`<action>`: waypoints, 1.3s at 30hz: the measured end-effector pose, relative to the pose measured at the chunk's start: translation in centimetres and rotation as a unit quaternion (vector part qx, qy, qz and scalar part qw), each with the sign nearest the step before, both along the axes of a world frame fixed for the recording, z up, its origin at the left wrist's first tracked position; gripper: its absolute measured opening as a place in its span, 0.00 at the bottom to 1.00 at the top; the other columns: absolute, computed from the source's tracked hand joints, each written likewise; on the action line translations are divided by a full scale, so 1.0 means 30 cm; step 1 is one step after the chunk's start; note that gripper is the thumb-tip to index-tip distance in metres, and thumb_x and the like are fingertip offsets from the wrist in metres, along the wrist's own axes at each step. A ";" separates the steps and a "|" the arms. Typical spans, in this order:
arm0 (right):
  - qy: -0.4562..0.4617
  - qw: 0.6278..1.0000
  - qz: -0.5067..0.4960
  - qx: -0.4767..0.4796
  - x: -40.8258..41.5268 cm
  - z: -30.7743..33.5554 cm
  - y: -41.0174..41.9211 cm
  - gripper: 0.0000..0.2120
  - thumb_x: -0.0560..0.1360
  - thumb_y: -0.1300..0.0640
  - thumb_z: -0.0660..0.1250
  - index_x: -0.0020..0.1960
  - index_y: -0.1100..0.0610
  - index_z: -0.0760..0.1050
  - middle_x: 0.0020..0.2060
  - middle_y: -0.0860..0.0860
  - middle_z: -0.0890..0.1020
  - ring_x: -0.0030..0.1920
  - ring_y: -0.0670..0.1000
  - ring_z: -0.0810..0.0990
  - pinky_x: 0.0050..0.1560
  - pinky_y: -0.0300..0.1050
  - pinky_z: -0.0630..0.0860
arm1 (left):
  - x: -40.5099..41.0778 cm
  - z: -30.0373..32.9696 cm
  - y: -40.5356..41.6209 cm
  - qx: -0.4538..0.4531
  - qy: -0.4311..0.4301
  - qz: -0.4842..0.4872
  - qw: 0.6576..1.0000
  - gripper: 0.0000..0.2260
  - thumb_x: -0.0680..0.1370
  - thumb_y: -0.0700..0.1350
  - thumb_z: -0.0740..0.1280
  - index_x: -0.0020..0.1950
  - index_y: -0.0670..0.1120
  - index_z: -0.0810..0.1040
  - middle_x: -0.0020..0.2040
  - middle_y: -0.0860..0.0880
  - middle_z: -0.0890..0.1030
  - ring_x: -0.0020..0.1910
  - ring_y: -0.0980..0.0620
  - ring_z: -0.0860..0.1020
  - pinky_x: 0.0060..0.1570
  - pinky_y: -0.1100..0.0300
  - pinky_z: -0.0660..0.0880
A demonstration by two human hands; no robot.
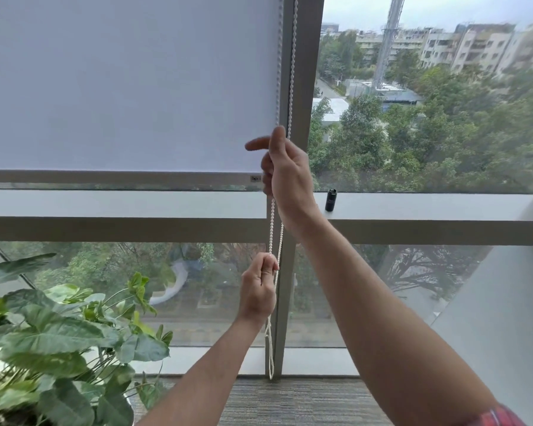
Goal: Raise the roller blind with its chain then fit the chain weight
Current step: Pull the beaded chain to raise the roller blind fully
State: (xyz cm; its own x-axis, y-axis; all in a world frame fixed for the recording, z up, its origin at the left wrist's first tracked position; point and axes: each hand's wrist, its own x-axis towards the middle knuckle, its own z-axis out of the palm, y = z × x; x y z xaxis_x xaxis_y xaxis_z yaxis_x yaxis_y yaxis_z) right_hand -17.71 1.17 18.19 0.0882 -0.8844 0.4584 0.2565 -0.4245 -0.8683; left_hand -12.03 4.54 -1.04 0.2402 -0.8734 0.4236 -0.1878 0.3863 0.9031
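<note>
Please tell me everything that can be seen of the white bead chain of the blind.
The bead chain is white, made of small beads, apparently plastic. It hangs as two strands beside the grey window post, at the blind's right edge, and ends in a loop just above the floor. The right hand grips it high up, and the left hand grips it lower down. No weight hangs on it.

Both hands sit on the chain (271, 229), right hand (285, 170) high, left hand (259, 290) low, crowding the narrow strip beside the window post (302, 87). The blind (120, 87) walls off the upper left; its bottom bar (105, 176) hangs just above the sill (120, 204). To the right, the sill runs open past the small black cylinder (330, 199) standing near the right wrist. Low left, plant leaves (59, 333) press in, well apart from the chain's hanging loop.
</note>
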 end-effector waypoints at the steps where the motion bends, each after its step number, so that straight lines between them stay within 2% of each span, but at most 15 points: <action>1: -0.007 0.999 -0.030 -0.016 0.013 0.003 -0.002 0.23 0.85 0.50 0.52 0.38 0.55 0.77 0.26 0.50 0.63 0.26 0.47 0.59 0.28 0.45 0.55 | 0.001 0.000 0.006 -0.002 -0.005 -0.003 1.000 0.13 0.82 0.43 0.56 0.38 0.50 0.70 0.33 0.55 0.69 0.31 0.57 0.66 0.34 0.57 0.66; 4: -0.032 0.995 -0.073 -0.060 0.028 -0.029 -0.002 0.23 0.84 0.50 0.55 0.31 0.52 0.69 0.25 0.52 0.64 0.25 0.49 0.61 0.27 0.47 0.57 | 0.009 -0.002 0.021 -0.009 -0.026 -0.023 0.999 0.13 0.82 0.42 0.56 0.38 0.52 0.70 0.31 0.57 0.70 0.31 0.58 0.66 0.33 0.61 0.66; 7: -0.040 0.994 -0.083 -0.063 0.026 -0.072 0.006 0.22 0.82 0.46 0.56 0.30 0.50 0.69 0.24 0.48 0.66 0.24 0.48 0.62 0.25 0.45 0.57 | 0.039 -0.023 0.027 -0.016 -0.068 -0.030 0.997 0.12 0.82 0.40 0.57 0.39 0.46 0.73 0.33 0.56 0.71 0.32 0.59 0.68 0.35 0.64 0.67; 11: -0.023 0.993 -0.101 -0.051 0.023 -0.170 0.022 0.22 0.81 0.44 0.57 0.30 0.49 0.70 0.23 0.46 0.66 0.24 0.48 0.62 0.25 0.44 0.57 | 0.102 -0.072 0.032 -0.013 -0.117 -0.017 0.993 0.10 0.82 0.40 0.59 0.48 0.47 0.80 0.45 0.50 0.80 0.49 0.58 0.78 0.51 0.64 0.73; 13: -0.012 0.994 -0.100 -0.034 0.013 -0.226 0.027 0.22 0.81 0.42 0.56 0.30 0.49 0.69 0.23 0.45 0.66 0.24 0.46 0.62 0.24 0.42 0.58 | 0.126 -0.066 0.028 -0.005 -0.100 -0.004 0.995 0.11 0.82 0.45 0.57 0.55 0.51 0.80 0.53 0.49 0.80 0.56 0.59 0.77 0.58 0.65 0.72; 15: -0.010 0.996 -0.091 -0.015 0.003 -0.281 0.029 0.22 0.81 0.44 0.56 0.30 0.49 0.69 0.22 0.43 0.67 0.23 0.43 0.63 0.23 0.38 0.60 | 0.138 -0.022 0.008 -0.008 -0.063 0.016 0.998 0.15 0.80 0.50 0.54 0.58 0.51 0.79 0.55 0.50 0.80 0.57 0.60 0.77 0.60 0.62 0.72; 19: 0.011 0.995 -0.095 0.007 0.001 -0.369 0.045 0.21 0.81 0.45 0.57 0.31 0.49 0.70 0.23 0.41 0.69 0.25 0.41 0.64 0.26 0.35 0.62 | 0.121 0.197 -0.055 -0.049 0.028 0.016 0.998 0.17 0.81 0.54 0.54 0.56 0.50 0.80 0.49 0.50 0.82 0.49 0.52 0.81 0.50 0.51 0.78; 24: 0.026 0.995 -0.094 0.013 0.011 -0.398 0.057 0.22 0.81 0.44 0.56 0.30 0.48 0.69 0.24 0.41 0.68 0.26 0.44 0.63 0.28 0.39 0.60 | 0.061 0.538 -0.088 -0.138 0.074 -0.123 0.980 0.13 0.83 0.50 0.55 0.56 0.50 0.79 0.42 0.52 0.83 0.42 0.50 0.82 0.41 0.59 0.79; 27: 0.002 0.997 -0.066 0.043 0.005 -0.393 0.052 0.22 0.81 0.47 0.56 0.29 0.49 0.70 0.23 0.43 0.67 0.24 0.44 0.61 0.24 0.39 0.59 | 0.005 0.622 -0.085 -0.117 0.108 -0.182 0.970 0.13 0.83 0.46 0.57 0.47 0.45 0.79 0.29 0.54 0.74 0.27 0.55 0.70 0.27 0.64 0.68; 30: -0.049 0.994 0.016 0.093 -0.016 -0.404 0.047 0.20 0.80 0.48 0.58 0.31 0.50 0.71 0.23 0.45 0.67 0.22 0.44 0.61 0.22 0.37 0.61 | -0.033 0.617 -0.071 -0.121 0.139 -0.141 0.973 0.14 0.82 0.44 0.58 0.39 0.47 0.77 0.25 0.58 0.67 0.24 0.58 0.63 0.26 0.66 0.61; 32: -0.063 0.990 0.045 0.117 -0.041 -0.401 0.045 0.21 0.81 0.44 0.57 0.36 0.54 0.78 0.27 0.52 0.76 0.26 0.47 0.73 0.28 0.39 0.71 | -0.039 0.601 -0.066 -0.143 0.143 -0.110 0.973 0.14 0.81 0.44 0.58 0.38 0.49 0.76 0.25 0.58 0.67 0.24 0.58 0.62 0.25 0.65 0.60; 34: -0.046 0.987 0.020 0.150 -0.068 -0.377 0.027 0.27 0.81 0.40 0.52 0.53 0.59 0.82 0.43 0.61 0.85 0.42 0.56 0.84 0.44 0.45 0.81 | -0.037 0.589 -0.066 -0.156 0.138 -0.093 0.974 0.15 0.82 0.45 0.57 0.38 0.52 0.76 0.26 0.57 0.67 0.25 0.57 0.63 0.26 0.65 0.61; 35: -0.035 0.987 -0.002 0.156 -0.080 -0.351 0.011 0.29 0.81 0.40 0.50 0.59 0.60 0.80 0.50 0.64 0.85 0.50 0.60 0.85 0.51 0.49 0.81 | -0.036 0.584 -0.066 -0.160 0.137 -0.087 0.974 0.15 0.82 0.45 0.57 0.38 0.52 0.76 0.27 0.57 0.68 0.26 0.57 0.63 0.27 0.65 0.62; 37: -0.024 0.990 -0.036 0.137 -0.098 -0.261 -0.012 0.28 0.83 0.42 0.47 0.59 0.57 0.80 0.52 0.64 0.84 0.55 0.60 0.84 0.56 0.50 0.80 | -0.041 0.567 -0.062 -0.167 0.140 -0.076 0.973 0.14 0.82 0.45 0.57 0.38 0.52 0.75 0.28 0.57 0.69 0.27 0.58 0.64 0.28 0.66 0.63; 39: -0.029 0.994 -0.048 0.098 -0.108 -0.146 -0.026 0.25 0.84 0.43 0.49 0.54 0.54 0.82 0.48 0.60 0.86 0.52 0.57 0.85 0.53 0.47 0.80 | -0.049 0.530 -0.056 -0.163 0.139 -0.076 0.974 0.14 0.82 0.46 0.57 0.38 0.53 0.75 0.28 0.57 0.71 0.28 0.60 0.66 0.30 0.68 0.65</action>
